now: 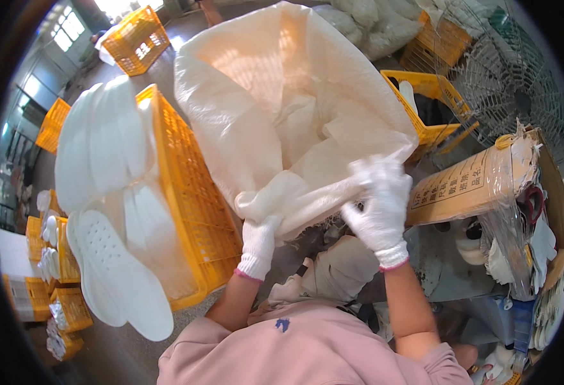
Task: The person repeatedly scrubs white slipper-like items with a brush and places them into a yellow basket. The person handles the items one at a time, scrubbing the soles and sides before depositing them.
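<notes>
A large white woven sack (227, 102) stands gaping in front of me, its inside visible and its near rim folded over in a roll. Both my hands wear white knitted gloves. My left hand (261, 240) grips the near rim at its left, with the fingers partly covered by the fold. Farther right along the same rim, my right hand (381, 215) is closed on the sack's edge and slightly smeared by motion. On my left, a yellow crate (192, 192) holds stacks of white insoles (121, 263); the front one has small holes.
At the right stands a cardboard box (458, 183) of scraps, beside a wire fan guard (519, 90). Behind it, another yellow crate (433, 131) contains a white piece. More crates (64, 256) line the far left, and one crate (137, 42) stands at the back.
</notes>
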